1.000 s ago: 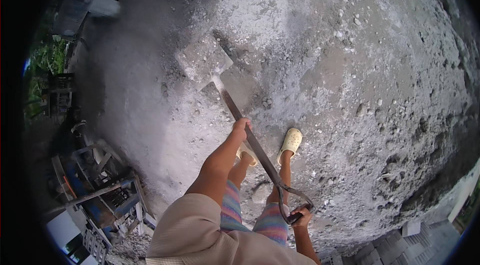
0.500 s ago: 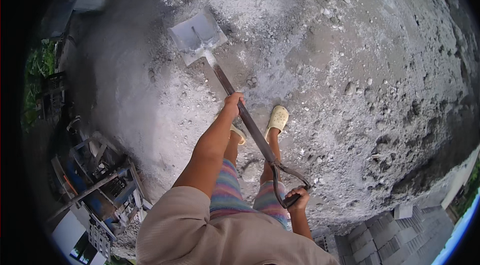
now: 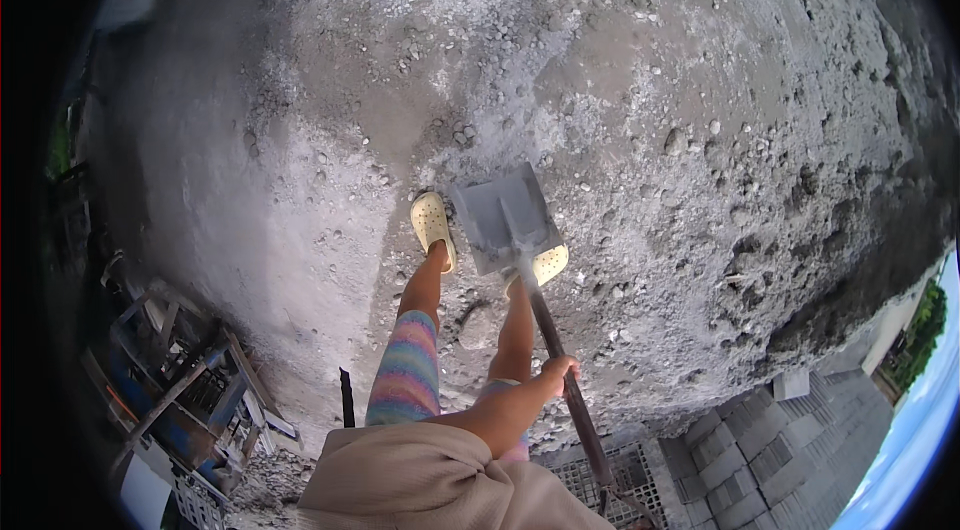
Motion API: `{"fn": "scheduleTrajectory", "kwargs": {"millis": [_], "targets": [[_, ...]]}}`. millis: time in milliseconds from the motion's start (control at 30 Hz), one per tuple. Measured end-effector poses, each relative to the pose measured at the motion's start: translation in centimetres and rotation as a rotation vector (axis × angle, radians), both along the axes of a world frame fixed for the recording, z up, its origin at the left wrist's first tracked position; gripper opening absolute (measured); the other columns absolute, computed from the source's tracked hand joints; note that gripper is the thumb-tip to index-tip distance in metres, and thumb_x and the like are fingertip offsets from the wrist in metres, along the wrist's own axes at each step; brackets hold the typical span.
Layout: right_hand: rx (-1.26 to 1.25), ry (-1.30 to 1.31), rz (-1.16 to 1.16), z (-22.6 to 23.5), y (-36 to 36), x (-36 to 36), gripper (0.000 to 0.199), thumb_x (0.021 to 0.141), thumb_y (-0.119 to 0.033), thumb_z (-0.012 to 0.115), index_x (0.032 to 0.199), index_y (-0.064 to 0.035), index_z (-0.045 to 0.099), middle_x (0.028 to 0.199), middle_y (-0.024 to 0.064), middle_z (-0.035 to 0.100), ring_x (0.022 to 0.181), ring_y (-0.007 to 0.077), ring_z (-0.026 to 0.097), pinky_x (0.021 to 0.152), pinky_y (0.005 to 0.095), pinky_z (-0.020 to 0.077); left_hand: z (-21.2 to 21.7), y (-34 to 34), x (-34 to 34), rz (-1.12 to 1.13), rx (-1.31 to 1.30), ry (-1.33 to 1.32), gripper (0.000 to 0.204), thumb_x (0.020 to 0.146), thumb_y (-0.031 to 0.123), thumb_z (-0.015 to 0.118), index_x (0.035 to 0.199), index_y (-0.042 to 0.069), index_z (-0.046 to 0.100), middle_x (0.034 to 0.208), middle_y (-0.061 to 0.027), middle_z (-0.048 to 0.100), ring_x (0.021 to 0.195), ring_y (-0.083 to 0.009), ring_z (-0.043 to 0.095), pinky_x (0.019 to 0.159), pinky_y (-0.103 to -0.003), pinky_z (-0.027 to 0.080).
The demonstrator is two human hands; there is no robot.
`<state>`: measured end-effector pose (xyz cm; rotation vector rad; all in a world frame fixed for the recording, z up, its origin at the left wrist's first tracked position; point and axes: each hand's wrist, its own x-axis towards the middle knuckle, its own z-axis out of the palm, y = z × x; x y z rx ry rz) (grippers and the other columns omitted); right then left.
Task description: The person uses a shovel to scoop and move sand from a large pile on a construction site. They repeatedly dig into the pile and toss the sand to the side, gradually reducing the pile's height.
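A square-bladed shovel (image 3: 572, 400) slants from low right up to the middle of the head view. My left hand (image 3: 560, 375) is wrapped round its dark shaft, partway along. The grey metal blade (image 3: 500, 215) hangs over the ground in front of my feet, with no load visible on it, and partly covers my right clog (image 3: 550, 264). At the lower edge, the start of the forked handle shows; its grip lies out of view, and so does my right hand.
Grey rubble and dusty soil (image 3: 350, 160) surround my feet, rougher on the right. My left cream clog (image 3: 431, 225) stands beside the blade. Stacked grey blocks (image 3: 750, 470) are at lower right, near a grid-like panel (image 3: 610, 475). Scrap wood and frames (image 3: 190, 390) pile up at lower left.
The shovel has swung from the far left back toward my feet and to the right. My left hand moved down and right with it; my right hand and the grip left the view.
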<state>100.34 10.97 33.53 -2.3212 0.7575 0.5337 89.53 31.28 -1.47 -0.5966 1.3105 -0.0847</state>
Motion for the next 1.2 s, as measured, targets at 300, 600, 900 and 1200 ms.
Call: {"fn": "scheduleTrajectory", "kwargs": {"millis": [300, 600, 900, 1200], "targets": [[0.147, 0.158, -0.041, -13.1, 4.4, -0.5, 0.017, 0.055, -0.004, 0.050, 0.070, -0.0067, 0.044, 0.052, 0.0053, 0.044, 0.038, 0.0176, 0.042, 0.032, 0.0272, 0.0349, -12.2, 2.5, -1.4, 0.134, 0.272, 0.105, 0.011, 0.059, 0.006, 0.055, 0.059, 0.007, 0.044, 0.049, -0.0032, 0.039, 0.043, -0.0163, 0.041, 0.042, -0.028, 0.035], [0.255, 0.208, -0.243, -21.4, 1.9, -2.0, 0.008, 0.050, -0.007, 0.046, 0.053, -0.0080, 0.039, 0.045, 0.0043, 0.039, 0.038, 0.0196, 0.041, 0.037, 0.0300, 0.0398, -15.8, 6.6, -3.6, 0.055, 0.220, 0.118, 0.013, 0.063, 0.009, 0.054, 0.057, 0.007, 0.042, 0.053, -0.0030, 0.041, 0.045, -0.0159, 0.042, 0.043, -0.029, 0.036], [0.502, 0.318, -0.219, -26.8, 12.6, -8.2, 0.010, 0.052, -0.006, 0.048, 0.053, -0.0090, 0.038, 0.047, 0.0046, 0.040, 0.040, 0.0181, 0.041, 0.039, 0.0285, 0.0373, -21.9, 17.4, -10.5, 0.067, 0.505, 0.201, 0.011, 0.059, 0.012, 0.056, 0.064, 0.004, 0.050, 0.057, -0.0061, 0.047, 0.049, -0.0186, 0.047, 0.044, -0.032, 0.039], [0.555, 0.249, -0.296, -24.5, 11.6, -14.7, 0.008, 0.051, -0.003, 0.046, 0.055, -0.0042, 0.040, 0.048, 0.0072, 0.040, 0.036, 0.0194, 0.040, 0.036, 0.0289, 0.0397, -15.1, 20.4, -15.0, 0.058, 0.449, 0.183, 0.009, 0.058, 0.006, 0.055, 0.061, 0.006, 0.046, 0.054, -0.0053, 0.044, 0.046, -0.0181, 0.044, 0.043, -0.031, 0.037]]}}
